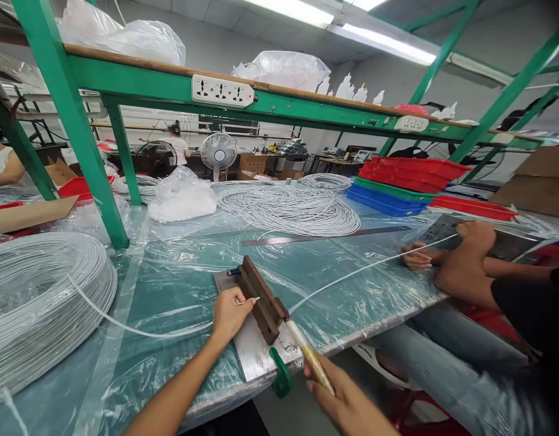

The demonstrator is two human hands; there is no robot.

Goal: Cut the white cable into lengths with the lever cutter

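Observation:
My left hand (229, 315) pinches a white cable (156, 334) between thumb and fingers, its tip just past the thumb at the brown metal jaw of a bench cutter (261, 297). From that hand the cable runs back left to a large coil (86, 303). My right hand (343, 393) is wrapped round the cutter's long lever handle (309, 351), at the table's front edge. Under the cutter lies a metal base plate (252, 357), with a green clamp handle (281, 375) beside it. Another white cable (347, 275) stretches from behind the cutter to a co-worker's hands (474, 236).
A steel ruler (324, 236) lies behind the cutter, before a wide cable coil (292, 209). Stacked red, green and blue trays (397, 181) stand at back right. A green shelf post (74, 127) rises at left. The co-worker sits close on my right.

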